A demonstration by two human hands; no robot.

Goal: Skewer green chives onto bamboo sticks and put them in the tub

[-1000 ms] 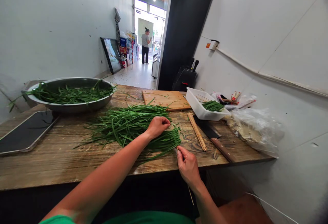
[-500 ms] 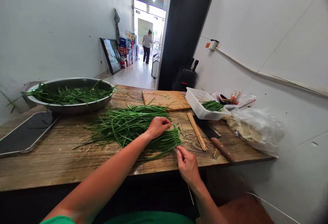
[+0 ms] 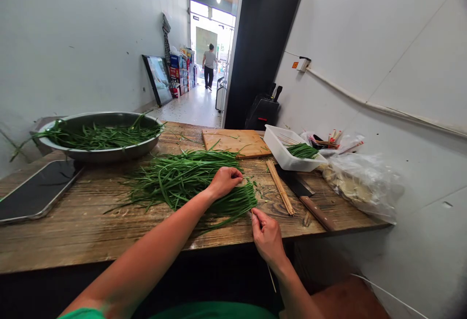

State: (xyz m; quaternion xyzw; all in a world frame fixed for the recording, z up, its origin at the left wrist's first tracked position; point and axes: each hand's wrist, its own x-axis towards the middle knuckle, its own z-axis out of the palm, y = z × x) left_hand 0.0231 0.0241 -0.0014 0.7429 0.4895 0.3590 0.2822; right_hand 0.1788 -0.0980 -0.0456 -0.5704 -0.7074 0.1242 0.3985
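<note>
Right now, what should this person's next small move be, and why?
Probably the right hand should ease the thin stick toward the nearby ends of the green stalks. It pinches the stick close beside those ends, which lie roughly lined up, while the left hand is over the stalks, seemingly placed to steady them.

Two hands [image 3: 224,182] and one skewer [image 3: 272,278] are at one heap of green stalks [image 3: 175,175]. Left of the heap lie one bowl [image 3: 109,156] and one dark-topped slab [image 3: 38,190]; beyond it, one board [image 3: 222,141]; right of it, one cleaver [image 3: 308,203], one tub [image 3: 282,158].
</note>
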